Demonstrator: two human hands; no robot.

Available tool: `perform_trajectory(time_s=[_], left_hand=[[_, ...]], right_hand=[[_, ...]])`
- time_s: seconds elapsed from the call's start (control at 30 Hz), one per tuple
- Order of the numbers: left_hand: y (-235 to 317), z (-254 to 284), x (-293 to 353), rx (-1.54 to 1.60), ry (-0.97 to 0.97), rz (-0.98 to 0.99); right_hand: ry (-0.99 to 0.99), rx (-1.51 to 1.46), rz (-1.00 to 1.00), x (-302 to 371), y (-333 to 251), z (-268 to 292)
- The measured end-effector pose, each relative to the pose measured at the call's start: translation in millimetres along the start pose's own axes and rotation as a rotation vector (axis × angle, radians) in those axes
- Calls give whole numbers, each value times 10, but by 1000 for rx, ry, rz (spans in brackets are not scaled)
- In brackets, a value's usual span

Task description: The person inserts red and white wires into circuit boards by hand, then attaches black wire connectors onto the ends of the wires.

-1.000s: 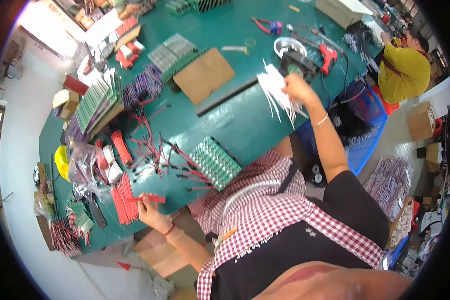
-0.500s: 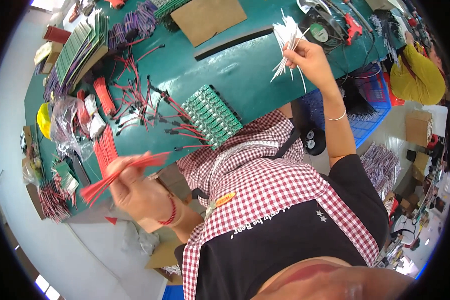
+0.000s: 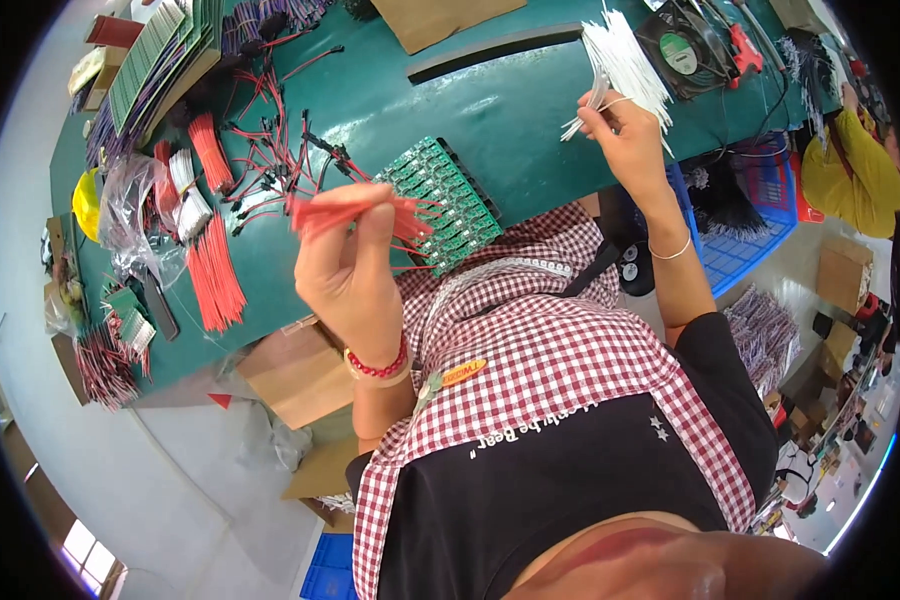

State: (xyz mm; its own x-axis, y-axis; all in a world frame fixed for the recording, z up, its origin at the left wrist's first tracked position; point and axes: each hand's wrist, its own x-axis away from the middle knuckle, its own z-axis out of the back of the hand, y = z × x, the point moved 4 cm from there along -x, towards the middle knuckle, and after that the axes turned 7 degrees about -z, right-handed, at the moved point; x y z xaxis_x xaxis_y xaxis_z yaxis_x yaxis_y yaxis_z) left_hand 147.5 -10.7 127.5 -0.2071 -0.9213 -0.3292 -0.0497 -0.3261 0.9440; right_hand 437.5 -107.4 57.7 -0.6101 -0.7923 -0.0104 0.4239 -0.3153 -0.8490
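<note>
My left hand (image 3: 355, 270) is raised over the table's near edge, its fingers closed on a bundle of thin red wires (image 3: 332, 212). The bundle lies crosswise in the grip and partly hides a green circuit board panel (image 3: 445, 205). That panel rests close to my apron, with red leads at its left side. My right hand (image 3: 625, 140) pinches a few white wires (image 3: 598, 92) between thumb and fingers. Just past it, a fanned pile of white wires (image 3: 632, 65) lies on the table.
Red leads with black connectors (image 3: 290, 150) lie left of the panel. Red wire bundles (image 3: 215, 275), white wires (image 3: 187, 195) and a plastic bag (image 3: 130, 215) are farther left. A dark bar (image 3: 495, 52) and a fan (image 3: 680, 50) sit at the back. A blue crate (image 3: 740, 240) stands at right.
My left hand has moved right and up with the red wires, now in front of the panel. My right hand has shifted slightly; the white wires beyond it look more spread. The view has shifted a little.
</note>
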Motion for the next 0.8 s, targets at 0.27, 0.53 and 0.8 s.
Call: perform_trajectory(time_s=[0.27, 0.53, 0.8], left_hand=[[-62, -107, -300, -487, -54, -184], [-266, -122, -402, -682, -78, -219], [-391, -128, -427, -833, -96, -231]], right_hand=[[-101, -323, 27, -25, -447, -177], [-491, -421, -15, -232, -822, -1093], [-561, -352, 24, -331, -785, -1455]])
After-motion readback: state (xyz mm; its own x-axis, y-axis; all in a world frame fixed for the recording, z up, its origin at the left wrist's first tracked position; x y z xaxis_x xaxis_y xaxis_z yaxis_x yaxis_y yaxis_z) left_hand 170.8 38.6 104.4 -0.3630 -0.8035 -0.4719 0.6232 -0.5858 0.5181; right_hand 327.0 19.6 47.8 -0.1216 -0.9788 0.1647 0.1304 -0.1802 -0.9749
